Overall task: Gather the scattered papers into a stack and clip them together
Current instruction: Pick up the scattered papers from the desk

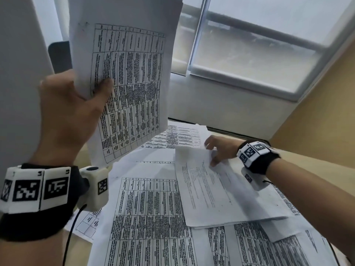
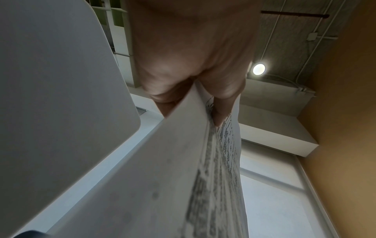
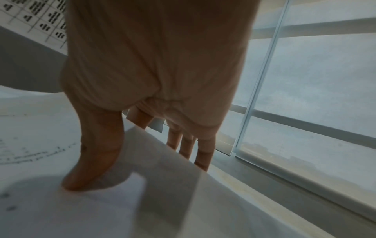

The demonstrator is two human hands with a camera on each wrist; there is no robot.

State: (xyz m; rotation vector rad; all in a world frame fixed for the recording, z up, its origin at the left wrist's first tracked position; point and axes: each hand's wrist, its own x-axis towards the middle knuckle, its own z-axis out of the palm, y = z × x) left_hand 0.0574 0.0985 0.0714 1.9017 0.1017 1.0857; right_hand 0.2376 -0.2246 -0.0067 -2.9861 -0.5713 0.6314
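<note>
The left hand (image 1: pixel 67 106), at the centre left of the head view, grips a bundle of gathered sheets (image 1: pixel 126 77) with its thumb pressed across the printed front and its fingers hidden behind. The bundle stands nearly upright in the air, its long axis running from the lower middle of the frame to the top edge, where its upper corner is cut off. Its printed table faces the camera. In the left wrist view the same bundle (image 2: pixel 183 169) appears edge-on, pinched between thumb and fingers.

The right hand (image 1: pixel 217 150), at the centre right, pinches the far corner of a text page (image 1: pixel 221 189). The thumb (image 3: pixel 95 154) lies on top of the sheet, and the fingers (image 3: pixel 203 154) are curled under its raised edge. This page lies tilted across the others, its long axis running from the upper middle toward the lower right.

More loose papers (image 1: pixel 153 217) with dense tables cover the table (image 1: pixel 307 169) in overlapping layers. Their print is too blurred to read, and several run off the bottom edge. A window with a blind (image 1: pixel 259 45) fills the upper right.
</note>
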